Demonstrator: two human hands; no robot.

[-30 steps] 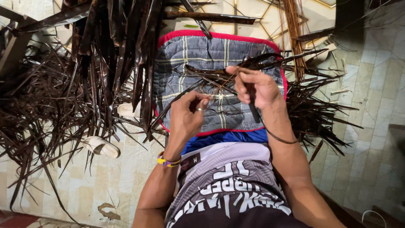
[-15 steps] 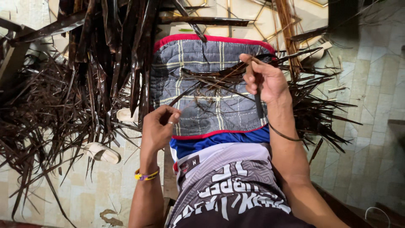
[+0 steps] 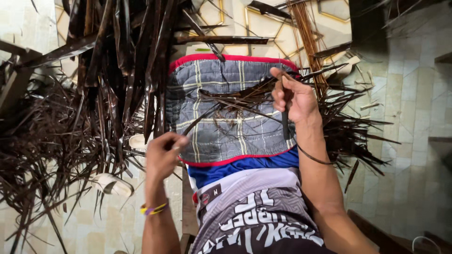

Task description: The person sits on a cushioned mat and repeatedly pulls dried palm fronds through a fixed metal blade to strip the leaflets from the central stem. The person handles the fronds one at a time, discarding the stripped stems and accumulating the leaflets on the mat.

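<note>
Knife blade (image 3: 284, 123) mostly hidden inside right hand (image 3: 292, 96), left hand (image 3: 162, 155) blurred.

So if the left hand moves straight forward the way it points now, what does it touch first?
Probably the dark dried leaf strips hanging just ahead of the left hand; depth is unclear, so it might pass beside them.

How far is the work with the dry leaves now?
Done, it seems: thin stripped ribs lie in a bundle beyond the cloth. In hand: the right hand grips a dark tool over strips on the lap; the left hand pinches a thin strip. Left: a large heap of dark leaves on the left side.
</note>
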